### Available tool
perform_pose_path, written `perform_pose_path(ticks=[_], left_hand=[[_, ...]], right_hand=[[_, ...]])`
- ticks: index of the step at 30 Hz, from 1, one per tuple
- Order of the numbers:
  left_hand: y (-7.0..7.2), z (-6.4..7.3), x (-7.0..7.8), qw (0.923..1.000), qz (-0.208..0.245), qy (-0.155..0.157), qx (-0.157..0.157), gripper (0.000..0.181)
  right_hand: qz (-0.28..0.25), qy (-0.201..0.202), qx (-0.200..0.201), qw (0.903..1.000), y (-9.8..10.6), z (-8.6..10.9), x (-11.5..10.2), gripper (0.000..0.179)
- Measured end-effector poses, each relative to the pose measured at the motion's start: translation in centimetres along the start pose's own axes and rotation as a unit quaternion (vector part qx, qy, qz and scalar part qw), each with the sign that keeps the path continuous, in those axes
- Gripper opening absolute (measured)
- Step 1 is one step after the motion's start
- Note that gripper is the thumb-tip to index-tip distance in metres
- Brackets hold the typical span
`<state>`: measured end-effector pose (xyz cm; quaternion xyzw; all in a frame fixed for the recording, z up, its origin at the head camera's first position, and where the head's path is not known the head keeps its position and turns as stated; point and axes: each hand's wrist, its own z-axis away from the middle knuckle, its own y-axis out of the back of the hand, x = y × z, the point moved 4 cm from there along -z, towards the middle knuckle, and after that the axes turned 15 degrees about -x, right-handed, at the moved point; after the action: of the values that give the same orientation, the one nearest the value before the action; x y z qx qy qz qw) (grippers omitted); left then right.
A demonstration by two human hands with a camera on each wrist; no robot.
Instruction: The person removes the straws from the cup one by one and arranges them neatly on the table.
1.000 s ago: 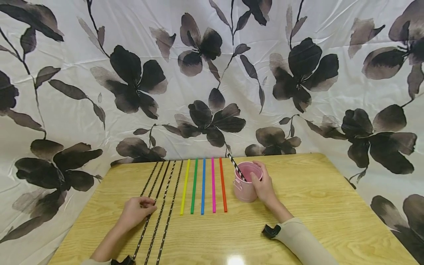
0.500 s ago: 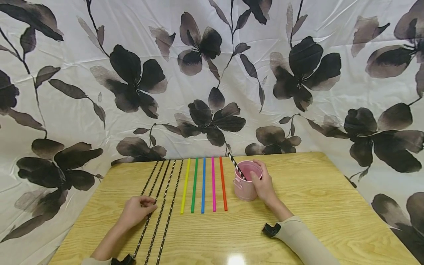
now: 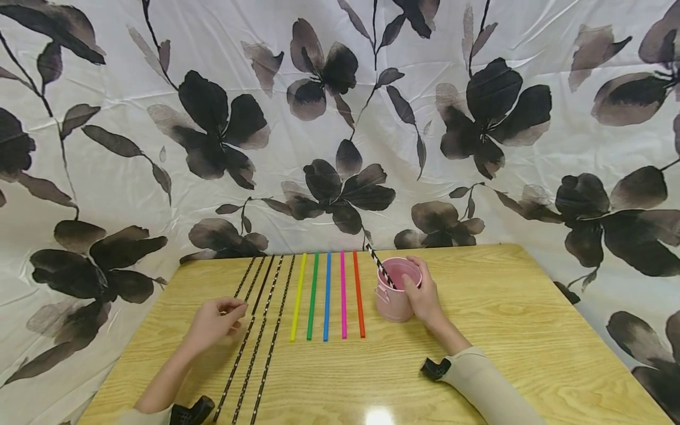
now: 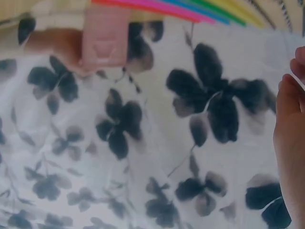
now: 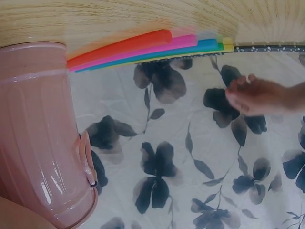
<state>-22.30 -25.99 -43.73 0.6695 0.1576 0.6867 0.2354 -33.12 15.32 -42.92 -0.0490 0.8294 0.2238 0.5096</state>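
My right hand [image 3: 426, 295] grips the rim of a small pink bucket [image 3: 390, 304], thumb inside and fingers around the far side. A black-and-white striped straw [image 3: 376, 260] leans in it, its top past the rim. My left hand [image 3: 215, 321] hovers above the dark patterned straws [image 3: 278, 319] on the left, fingers loosely bent, thumb near the forefinger. No straw shows between them. In the right wrist view this left hand [image 5: 259, 95] hangs clear of the table. The left wrist view catches only part of its fingers [image 4: 290, 100] at the right edge.
Yellow [image 3: 298, 295], green [image 3: 313, 295], blue [image 3: 326, 295], pink [image 3: 343, 295] and red [image 3: 359, 295] straws lie in a row between the dark straws and the bucket. A floral cloth [image 3: 329, 136] hangs behind the wooden table [image 3: 510, 330].
My left hand has lifted off the dark straws and shifted slightly up and to the left. My right hand and the bucket stay in place.
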Motion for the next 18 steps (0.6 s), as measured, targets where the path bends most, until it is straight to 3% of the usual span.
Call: perform_pose_path(ticks=[8,14,18], left_hand=[[-0.8,-2.4,6.8,0.9980,-0.010,-0.054,-0.031,0.023],[-2.9,-5.0,11.0,0.9939,-0.015,-0.093,-0.058,0.021],[-4.8,-6.8,12.9,0.9916,-0.005,-0.108,-0.070,0.016]], right_hand=[[0.003,0.002,0.007,1.0000,0.1,0.0,0.0,0.043],[-0.003,0.003,0.009,0.9999,0.1,0.1,0.0,0.043],[-0.004,0.003,0.011,0.9999,-0.1,0.1,0.1,0.044]])
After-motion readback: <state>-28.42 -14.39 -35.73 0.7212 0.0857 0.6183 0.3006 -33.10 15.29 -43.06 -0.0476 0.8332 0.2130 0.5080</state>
